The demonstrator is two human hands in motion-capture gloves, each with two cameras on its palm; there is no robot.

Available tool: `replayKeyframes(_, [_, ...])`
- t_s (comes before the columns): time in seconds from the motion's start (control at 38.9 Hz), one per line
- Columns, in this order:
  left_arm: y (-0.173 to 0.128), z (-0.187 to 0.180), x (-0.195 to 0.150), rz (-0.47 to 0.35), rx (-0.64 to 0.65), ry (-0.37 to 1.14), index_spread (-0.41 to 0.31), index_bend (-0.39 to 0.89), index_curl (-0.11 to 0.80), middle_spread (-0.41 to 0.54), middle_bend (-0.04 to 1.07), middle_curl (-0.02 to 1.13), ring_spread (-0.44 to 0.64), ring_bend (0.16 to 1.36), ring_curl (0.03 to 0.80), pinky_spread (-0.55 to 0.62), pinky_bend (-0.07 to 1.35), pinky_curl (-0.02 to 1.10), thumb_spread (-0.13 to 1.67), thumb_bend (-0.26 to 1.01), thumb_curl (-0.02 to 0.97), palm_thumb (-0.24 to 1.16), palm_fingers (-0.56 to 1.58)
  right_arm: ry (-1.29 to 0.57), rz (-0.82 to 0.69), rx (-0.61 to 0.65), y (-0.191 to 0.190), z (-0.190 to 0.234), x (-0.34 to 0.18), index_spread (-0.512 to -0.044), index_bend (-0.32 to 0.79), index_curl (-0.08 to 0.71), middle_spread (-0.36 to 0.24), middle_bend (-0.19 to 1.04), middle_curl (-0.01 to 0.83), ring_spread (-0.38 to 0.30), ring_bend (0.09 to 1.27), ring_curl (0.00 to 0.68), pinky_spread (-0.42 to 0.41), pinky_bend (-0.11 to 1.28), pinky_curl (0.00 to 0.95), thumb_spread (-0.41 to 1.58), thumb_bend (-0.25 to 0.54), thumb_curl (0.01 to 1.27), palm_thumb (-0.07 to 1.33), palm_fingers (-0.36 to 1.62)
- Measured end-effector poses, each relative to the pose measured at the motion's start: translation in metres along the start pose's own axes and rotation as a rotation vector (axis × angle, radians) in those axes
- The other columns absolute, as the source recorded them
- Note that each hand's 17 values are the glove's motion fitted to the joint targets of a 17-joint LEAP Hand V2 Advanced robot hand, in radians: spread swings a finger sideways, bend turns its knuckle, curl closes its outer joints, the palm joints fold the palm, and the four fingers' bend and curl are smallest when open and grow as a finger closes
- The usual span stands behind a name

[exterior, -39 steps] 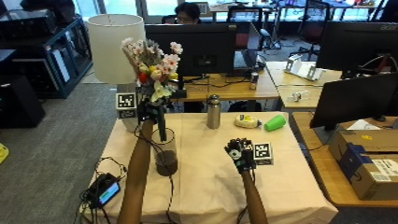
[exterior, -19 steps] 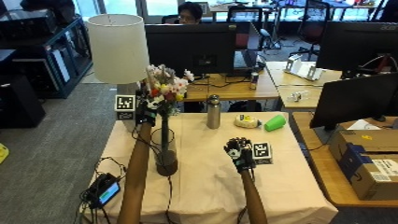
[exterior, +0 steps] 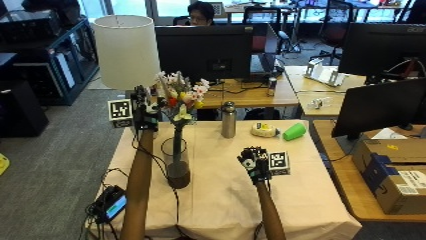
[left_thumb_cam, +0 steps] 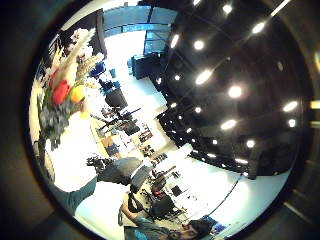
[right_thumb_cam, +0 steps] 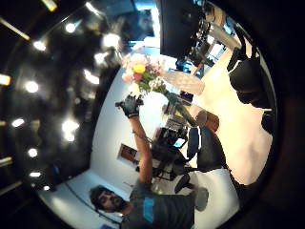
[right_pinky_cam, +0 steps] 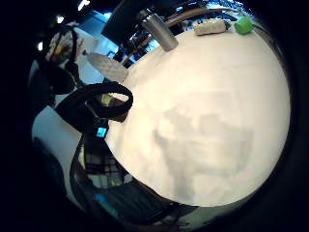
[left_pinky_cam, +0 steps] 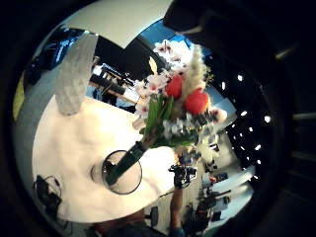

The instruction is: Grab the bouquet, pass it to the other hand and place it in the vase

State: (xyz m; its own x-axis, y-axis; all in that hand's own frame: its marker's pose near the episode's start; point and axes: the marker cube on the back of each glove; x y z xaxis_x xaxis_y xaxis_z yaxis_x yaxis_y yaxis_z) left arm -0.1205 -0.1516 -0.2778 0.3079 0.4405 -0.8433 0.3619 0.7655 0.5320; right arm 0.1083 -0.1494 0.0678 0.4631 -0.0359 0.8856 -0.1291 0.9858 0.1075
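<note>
The bouquet [exterior: 180, 97] of white, red and yellow flowers stands upright with its green stems down inside the dark glass vase [exterior: 177, 170] on the left half of the table. My left hand [exterior: 144, 112] is raised just left of the flower heads, its fingers relaxed and clear of the stems. The left little finger side palm view shows the bouquet [left_pinky_cam: 177, 103] leaning out of the vase [left_pinky_cam: 121, 173], with no fingers on it. My right hand [exterior: 253, 162] hovers over the cloth at the table's middle, holding nothing.
A tall lamp with a white shade [exterior: 125, 50] stands behind my left hand. A metal bottle [exterior: 228, 120], a white-yellow object [exterior: 265, 130] and a green cup [exterior: 293, 131] line the far edge. A black device [exterior: 110, 204] with cables lies at the front left corner.
The bouquet has come down from high above the vase until its stems stand inside it. My left hand has let go of it. My right hand has stayed put.
</note>
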Motion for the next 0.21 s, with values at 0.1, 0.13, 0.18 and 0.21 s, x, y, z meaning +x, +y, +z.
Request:
replayKeyframes(0.1, [0.0014,-0.0042,0.0051,0.017,0.019,-0.007,0.165,0.06,0.111,0.333,0.2,0.35,0.41,0.72,0.326,0.46,0.86,0.38,0.68,-0.05,0.405,0.32,-0.09,0.009,0.005,-0.005,0.0013,0.0012,-0.0031,-0.268,0.12,0.301,-0.156,0.34,0.477,-0.161,0.51,0.417,0.013,0.44,0.359,0.81,-0.029,0.57,0.87,1.13])
replayKeyframes(0.13, [0.0013,-0.0051,0.0048,0.018,0.024,-0.011,0.158,0.07,0.109,0.329,0.2,0.35,0.41,0.72,0.322,0.46,0.86,0.38,0.69,-0.05,0.401,0.31,-0.09,0.005,0.001,-0.005,0.0009,0.0017,-0.0038,-0.268,0.12,0.301,-0.156,0.34,0.477,-0.161,0.51,0.417,0.013,0.44,0.36,0.81,-0.029,0.57,0.87,1.13])
replayKeyframes(0.18, [0.0009,-0.0066,0.0045,0.024,0.03,-0.012,0.154,0.07,0.107,0.326,0.2,0.35,0.42,0.71,0.319,0.46,0.85,0.37,0.69,-0.05,0.394,0.31,-0.09,0.0,-0.008,-0.004,-0.0002,0.0028,-0.0045,-0.271,0.12,0.301,-0.156,0.34,0.477,-0.161,0.51,0.417,0.017,0.44,0.36,0.82,-0.029,0.57,0.87,1.13])
replayKeyframes(0.21, [0.0007,-0.007,0.0043,0.027,0.031,-0.012,0.149,0.07,0.105,0.321,0.2,0.35,0.42,0.71,0.317,0.46,0.84,0.37,0.69,-0.05,0.391,0.3,-0.09,-0.001,-0.01,-0.004,-0.0006,0.0031,-0.0045,-0.271,0.11,0.299,-0.156,0.34,0.478,-0.161,0.51,0.418,0.018,0.44,0.361,0.82,-0.029,0.57,0.87,1.12])
